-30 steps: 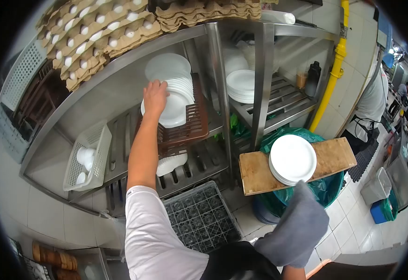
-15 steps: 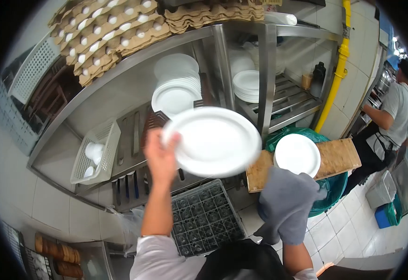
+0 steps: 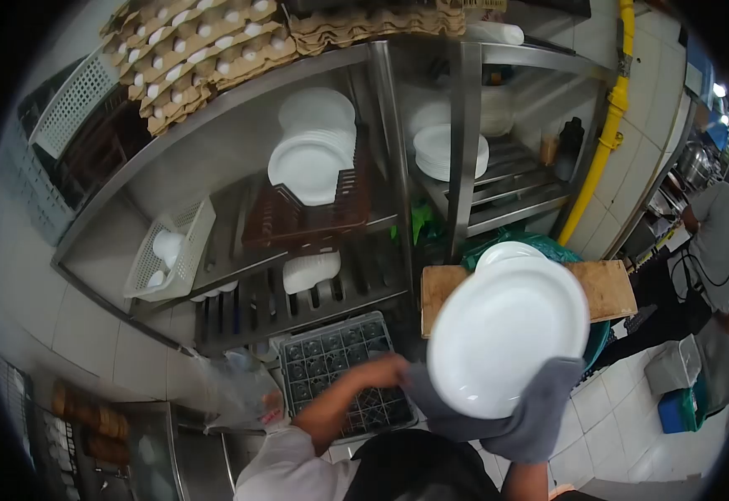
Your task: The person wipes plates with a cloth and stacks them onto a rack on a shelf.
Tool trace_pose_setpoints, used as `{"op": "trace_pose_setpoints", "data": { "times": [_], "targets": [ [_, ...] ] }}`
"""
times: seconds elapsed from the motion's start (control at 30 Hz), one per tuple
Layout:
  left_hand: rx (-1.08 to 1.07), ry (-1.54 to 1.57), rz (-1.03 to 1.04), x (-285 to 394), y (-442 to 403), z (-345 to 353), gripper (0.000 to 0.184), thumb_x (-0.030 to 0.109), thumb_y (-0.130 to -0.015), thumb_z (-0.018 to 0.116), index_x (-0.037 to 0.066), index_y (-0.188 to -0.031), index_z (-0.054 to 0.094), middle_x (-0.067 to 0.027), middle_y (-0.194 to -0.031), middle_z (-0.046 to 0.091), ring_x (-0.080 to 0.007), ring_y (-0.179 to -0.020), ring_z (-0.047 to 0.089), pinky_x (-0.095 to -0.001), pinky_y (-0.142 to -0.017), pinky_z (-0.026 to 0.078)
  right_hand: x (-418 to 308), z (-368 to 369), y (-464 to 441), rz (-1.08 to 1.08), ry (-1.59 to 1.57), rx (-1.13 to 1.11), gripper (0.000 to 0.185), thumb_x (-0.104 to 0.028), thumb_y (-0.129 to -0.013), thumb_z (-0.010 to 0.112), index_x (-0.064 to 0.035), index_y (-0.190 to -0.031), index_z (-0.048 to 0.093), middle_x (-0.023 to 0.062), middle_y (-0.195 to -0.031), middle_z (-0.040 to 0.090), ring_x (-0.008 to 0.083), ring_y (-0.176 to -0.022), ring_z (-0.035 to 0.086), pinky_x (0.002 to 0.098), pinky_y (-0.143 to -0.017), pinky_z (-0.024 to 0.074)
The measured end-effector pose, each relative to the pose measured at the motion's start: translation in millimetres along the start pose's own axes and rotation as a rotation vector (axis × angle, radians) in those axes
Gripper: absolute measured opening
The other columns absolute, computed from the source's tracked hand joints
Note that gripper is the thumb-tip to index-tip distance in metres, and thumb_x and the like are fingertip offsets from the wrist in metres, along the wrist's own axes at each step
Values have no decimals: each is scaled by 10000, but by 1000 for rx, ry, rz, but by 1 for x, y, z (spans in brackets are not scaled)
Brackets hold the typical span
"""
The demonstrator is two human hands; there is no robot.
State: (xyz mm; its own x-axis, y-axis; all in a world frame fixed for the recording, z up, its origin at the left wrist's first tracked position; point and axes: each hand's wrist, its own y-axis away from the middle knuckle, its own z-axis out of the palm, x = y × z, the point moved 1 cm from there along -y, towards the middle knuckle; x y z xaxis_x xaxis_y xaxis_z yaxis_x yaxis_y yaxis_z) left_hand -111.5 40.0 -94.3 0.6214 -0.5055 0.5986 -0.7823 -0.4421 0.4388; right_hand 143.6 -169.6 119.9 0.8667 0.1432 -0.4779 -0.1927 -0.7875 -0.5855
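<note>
A large white oval plate point(image 3: 510, 338) is tilted up before me, its lower right edge wrapped in a grey cloth point(image 3: 539, 417). My right hand is beneath that cloth, its fingers hidden, and grips the plate's edge through the fabric. To the left of the plate, my left hand point(image 3: 388, 370) pinches a corner of the same cloth. Behind the plate, other white plates point(image 3: 510, 252) show partly above a wooden board point(image 3: 443, 292). A brown plastic rack point(image 3: 306, 221) on the steel shelf holds a row of white plates point(image 3: 310, 167).
Below my left hand sits a grey crate of glasses point(image 3: 331, 359). A white basket with cups point(image 3: 176, 250) stands on the shelf at left. Egg trays point(image 3: 206, 54) are piled on top. A yellow pipe point(image 3: 606, 146) runs down the wall. A person point(image 3: 711, 242) stands at far right.
My left hand has come down from near the rack and now holds the cloth rather than a plate. A white oval plate is now in my cloth-covered right hand. My view has shifted slightly.
</note>
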Motion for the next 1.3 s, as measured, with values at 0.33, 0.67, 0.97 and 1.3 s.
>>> {"op": "trace_pose_setpoints", "data": {
  "times": [0.33, 0.67, 0.97, 1.3],
  "targets": [
    [996, -491, 113, 208, -47, -74, 801, 120, -819, 609, 70, -1561, 313, -315, -1625, 192, -563, -1498, 132, -697, -1177, 128, 37, 51, 20, 155, -170, 208, 604, -316, -628, 853, -35, -1116, 633, 143, -1042, 605, 391, -1046, 549, 556, -922, 399],
    [674, -617, 533, 210, -29, -131, 690, 29, -783, 597, 147, -1461, 543, -170, -1414, 575, -384, -1185, 625, -391, -1036, 497, 119, 47, 47, 275, -198, -296, 383, -283, -657, 775, -107, -988, 696, 119, -1019, 642, 320, -1024, 604, 441, -889, 471],
    [736, 1716, 294, 148, -76, 23, 460, 270, -1057, 492, 14, -1438, 461, -138, -1376, 563, -244, -1219, 585, -461, -1030, 505, 117, 100, 60, 574, -582, 545, 166, -225, -795, 658, -64, -834, 648, 87, -750, 601, 261, -779, 611, 385, -700, 465],
    [964, 1083, 571, 129, -78, 33, 507, 310, -1045, 508, 23, -1459, 451, -137, -1404, 527, -248, -1213, 576, -397, -1036, 488, 102, 51, 44, 570, 243, 191, 173, -152, -671, 692, -113, -834, 648, 98, -858, 657, 270, -848, 653, 356, -761, 524]
  ]
}}
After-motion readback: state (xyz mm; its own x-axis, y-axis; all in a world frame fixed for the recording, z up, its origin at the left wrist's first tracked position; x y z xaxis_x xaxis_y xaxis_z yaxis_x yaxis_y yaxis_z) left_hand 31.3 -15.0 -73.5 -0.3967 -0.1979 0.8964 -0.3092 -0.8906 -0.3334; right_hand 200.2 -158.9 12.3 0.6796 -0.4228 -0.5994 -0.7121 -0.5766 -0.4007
